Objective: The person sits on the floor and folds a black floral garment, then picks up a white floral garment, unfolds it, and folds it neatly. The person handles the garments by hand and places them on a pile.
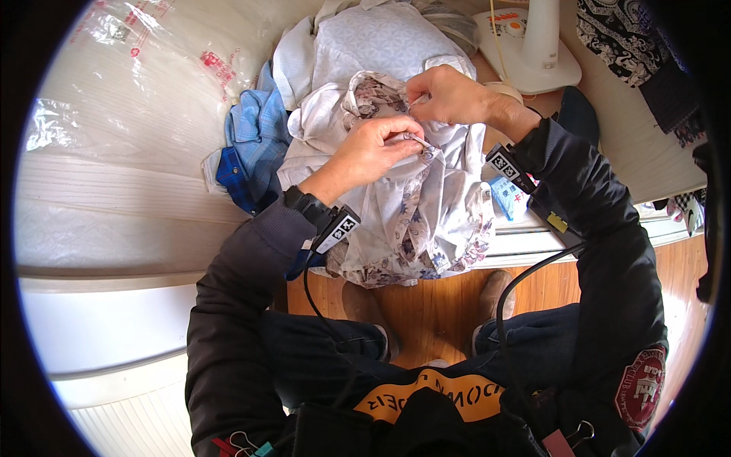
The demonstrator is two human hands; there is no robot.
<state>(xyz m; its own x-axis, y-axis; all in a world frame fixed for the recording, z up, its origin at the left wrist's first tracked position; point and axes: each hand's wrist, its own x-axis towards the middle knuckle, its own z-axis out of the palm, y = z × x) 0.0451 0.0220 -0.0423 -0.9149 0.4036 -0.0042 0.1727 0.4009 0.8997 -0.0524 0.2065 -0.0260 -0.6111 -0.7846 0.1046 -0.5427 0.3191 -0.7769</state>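
Note:
A white shirt with a brown and purple floral print (451,206) lies loosely spread before me, its lower part hanging over the front edge of the surface. My left hand (369,151) is closed on a narrow strip along the shirt's front edge, thumb and fingers pinched together. Slightly farther away and to the right, my right hand (451,96) pinches the cloth close to the shirt's patterned collar area. The exact bit between its fingertips is too small to make out. Other pale folded garments (381,39) lie behind the shirt.
Left of the shirt is a blue plaid garment (257,126), and clear plastic wrapping (145,53) spreads at the far left. A white stand base (537,65) stands at the back right. A blue packet (506,198) sits near the edge. Black patterned cloth (624,38) lies far right.

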